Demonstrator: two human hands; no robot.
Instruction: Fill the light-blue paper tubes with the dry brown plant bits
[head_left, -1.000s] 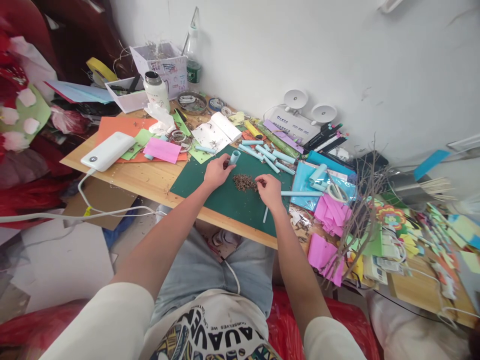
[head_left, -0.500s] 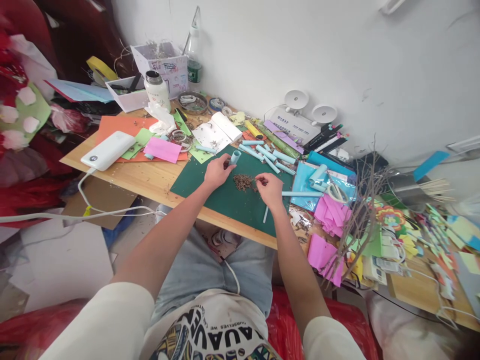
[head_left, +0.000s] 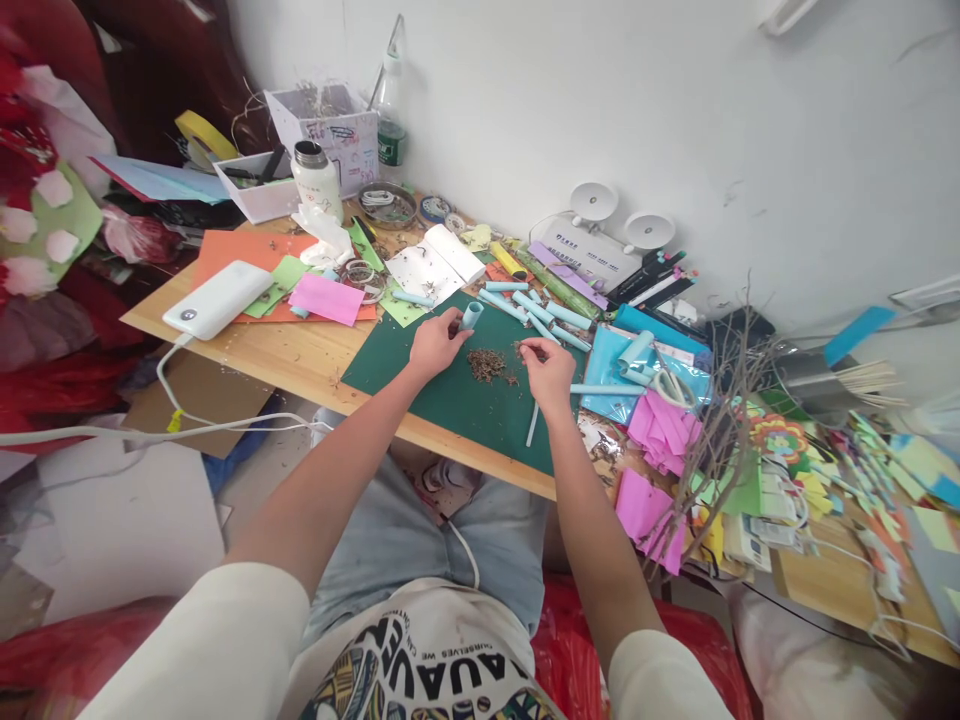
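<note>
Left grip [head_left: 437, 343] tight around blue tube [head_left: 470, 315], right grip [head_left: 547, 372] tight on brown crumbs [head_left: 523, 347]; green mat [head_left: 420, 385], cluttered desk [head_left: 300, 352].

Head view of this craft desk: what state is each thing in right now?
left hand: closed around the blue paper tube
blue paper tube: held upright, open end up
right hand: fingertips pinched on brown bits
brown bits: loose pile on the mat
green mat: lying flat
flask: upright, capped
power bank: cable attached

- Shirt [head_left: 420, 655]: large black capitals, cut off by the frame, roughly "AUVE"; a small line above them reads "OURSELVES WE".
- White box [head_left: 581, 250] by the wall: blue print, too small to read.
</note>
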